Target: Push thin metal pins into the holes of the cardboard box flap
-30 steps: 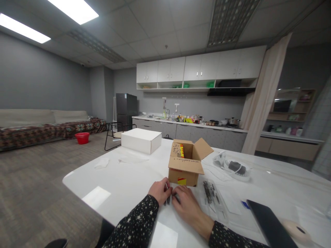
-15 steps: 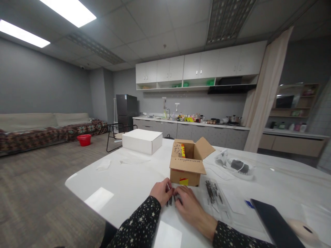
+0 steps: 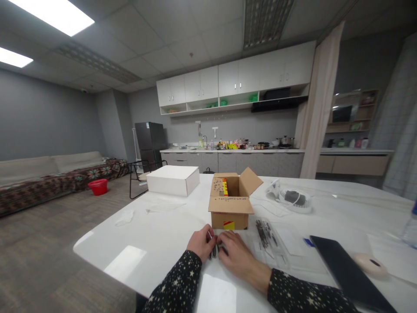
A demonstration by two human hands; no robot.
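Two hands, the left hand (image 3: 201, 243) and the right hand (image 3: 235, 254), are curled with fingers closed on a few thin dark pins (image 3: 215, 251) on the counter (image 3: 156, 234) by the open cardboard box (image 3: 230, 202), while more are left in a clear bag (image 3: 265, 234)

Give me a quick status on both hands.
Left hand and right hand pinch small dark pins on the white table. Open cardboard box just beyond.

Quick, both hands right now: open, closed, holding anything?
Left hand: fingers curled closed on a bunch of thin dark pins at the table.
Right hand: curled over the same pins, fingertips touching them; a firm grip cannot be told.
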